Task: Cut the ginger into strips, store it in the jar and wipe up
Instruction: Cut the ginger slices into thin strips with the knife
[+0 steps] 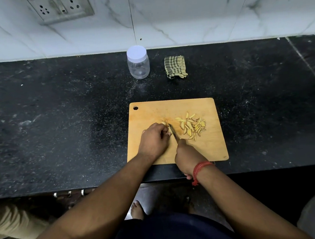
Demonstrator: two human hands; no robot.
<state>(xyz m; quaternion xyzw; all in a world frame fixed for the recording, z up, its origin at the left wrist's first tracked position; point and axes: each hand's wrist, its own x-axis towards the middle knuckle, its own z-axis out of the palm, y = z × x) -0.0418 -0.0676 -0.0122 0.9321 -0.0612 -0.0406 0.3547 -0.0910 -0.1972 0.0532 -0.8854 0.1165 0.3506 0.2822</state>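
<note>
A wooden cutting board (208,149) lies on the black counter. My left hand (154,140) presses a small piece of ginger (164,123) down on the board; most of the piece is hidden under my fingers. My right hand (186,156) grips a knife (173,132), whose blade rests just right of the held ginger. A pile of cut ginger strips (192,125) lies on the board to the right of the blade. Behind the board stand a clear plastic jar (138,64) with its white lid on and a folded green checked cloth (175,67).
The black stone counter (57,118) stretches wide to both sides, backed by a white marble wall with a socket plate (60,6). The counter's front edge runs just below the board. A light-trousered leg (13,219) of another person shows at the lower left.
</note>
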